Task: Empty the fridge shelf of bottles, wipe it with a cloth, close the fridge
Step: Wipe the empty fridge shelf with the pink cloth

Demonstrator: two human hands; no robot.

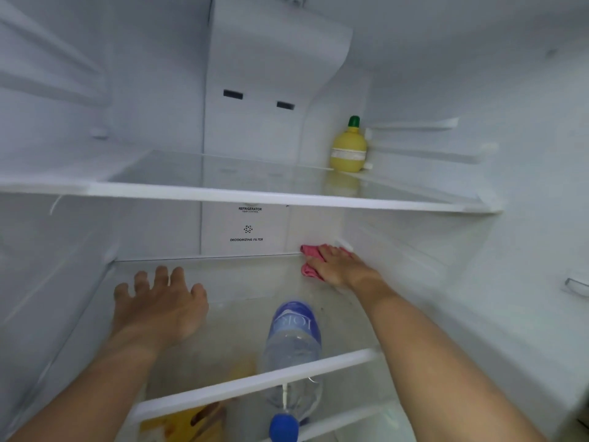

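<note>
I look into an open fridge. My right hand point(338, 264) presses a pink cloth point(308, 260) onto the glass middle shelf point(255, 382) at its back right corner. My left hand point(159, 301) rests flat on the left of the same shelf, fingers spread, holding nothing. A clear water bottle point(294, 339) with a blue label and blue cap shows through the glass, apparently below the shelf, whose white front rim crosses it. A yellow lemon-shaped bottle point(348, 151) with a green cap stands at the back right of the upper shelf point(223, 194).
The back wall carries a deodorizing filter panel point(247, 229) and two dark vents point(232, 94). Yellow items point(191, 419) lie blurred under the glass at the lower left. White fridge walls close in on both sides, with shelf rails on the right wall point(414, 148).
</note>
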